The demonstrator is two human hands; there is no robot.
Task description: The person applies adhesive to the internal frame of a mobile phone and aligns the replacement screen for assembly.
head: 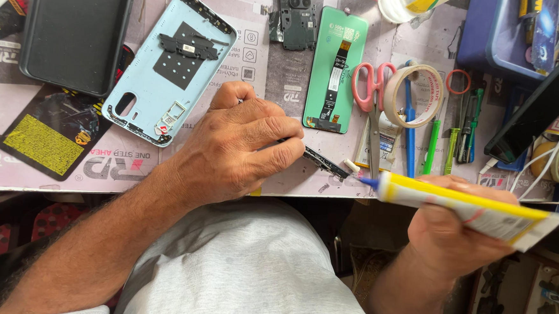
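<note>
My left hand [238, 150] pinches a small dark phone part [325, 162] at the front edge of the work mat. My right hand [459, 224] grips a yellow and white glue tube [468, 207], held sideways, its blue nozzle [368, 181] pointing at the right end of that part. A small white cap [352, 166] lies just beside the nozzle. A light blue phone back cover [169, 68] lies face up to the left of my left hand, and a green-backed phone screen [335, 69] lies just beyond it.
A dark phone [76, 30] lies at the far left, above a black and yellow sheet [48, 140]. Pink scissors [372, 92], a tape roll [414, 94], pens and tweezers [449, 137] crowd the right side. A black phone [537, 112] leans by a blue tray [489, 40].
</note>
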